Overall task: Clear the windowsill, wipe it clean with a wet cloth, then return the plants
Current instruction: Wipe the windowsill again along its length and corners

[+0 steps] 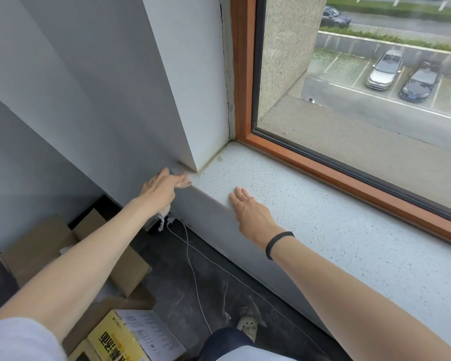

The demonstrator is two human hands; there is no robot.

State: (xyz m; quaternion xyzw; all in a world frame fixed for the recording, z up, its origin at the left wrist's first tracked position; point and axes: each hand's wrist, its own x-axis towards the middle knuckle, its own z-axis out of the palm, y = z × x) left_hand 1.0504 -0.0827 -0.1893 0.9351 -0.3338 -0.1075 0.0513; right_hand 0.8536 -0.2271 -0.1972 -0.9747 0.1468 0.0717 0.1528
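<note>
Ahead, the speckled white windowsill [323, 225] runs lengthwise from far left to near right beside a wooden window frame [349, 175]. The left hand [162, 188] grips a pale bunched cloth [185, 181] at its far-left end; the right hand [250, 212] lies flat, fingers straight, on its front edge. Cardboard boxes [44, 246] sit below.

Head view, looking forward and down, close over windowsill [310, 217] corner

Soft, even daylight reaches you through the large wood-framed glass window [362, 87], brightening the speckled white stone windowsill [323, 230]. Your wide lens bows straight edges; the dark grey floor [172, 295] sits in shade.
</note>
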